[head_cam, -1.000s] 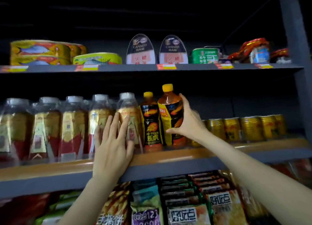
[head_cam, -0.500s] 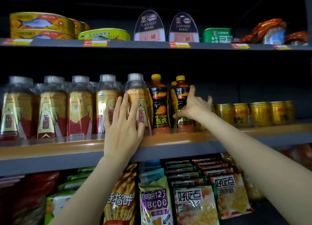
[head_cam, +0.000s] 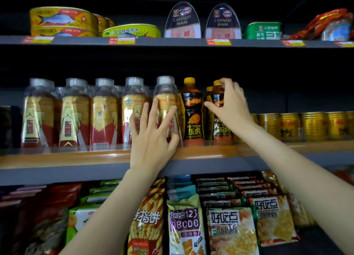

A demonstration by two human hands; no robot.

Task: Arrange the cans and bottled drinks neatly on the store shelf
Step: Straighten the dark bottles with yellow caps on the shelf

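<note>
On the middle shelf stands a row of clear bottles with gold-and-red labels. My left hand lies flat with straight, spread fingers against the rightmost clear bottle. To its right stand dark Hi-Tiger bottles with yellow caps: one stands free, and my right hand grips the neck and shoulder of the second Hi-Tiger bottle, which stands upright on the shelf. Another such bottle is partly hidden behind it. Gold cans line the shelf to the right.
The top shelf carries fish tins, two canned ham packs, a green tin and red packets. Below the middle shelf hang snack bags. Dark space lies above the gold cans.
My right hand set the Hi-Tiger bottle down beside the other one and slid up from its body to its neck. My left hand stayed on the clear bottle. The view shifted downward.
</note>
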